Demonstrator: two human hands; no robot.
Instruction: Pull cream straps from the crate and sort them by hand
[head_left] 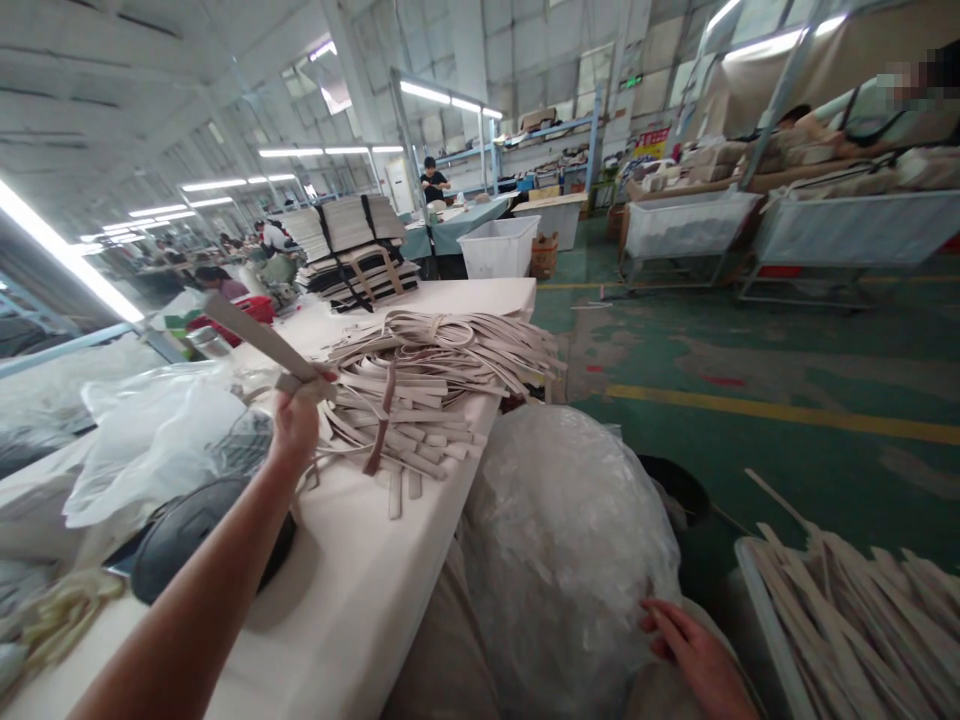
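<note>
My left hand (296, 420) is closed around a long beige strap (251, 335), holding it up above the white table (352, 600). Just right of that hand lies a big pile of the same beige straps (442, 370). My right hand (694, 650) rests with fingers stretched out on a large clear plastic bag (562, 540) beside the table's edge.
Crumpled clear plastic (157, 440) and a dark round object (195, 530) lie left of my arm. Stacked bags (352, 250) stand at the table's far end. A bin of beige strips (855, 620) is at the lower right. Other people work at distant tables across the green floor.
</note>
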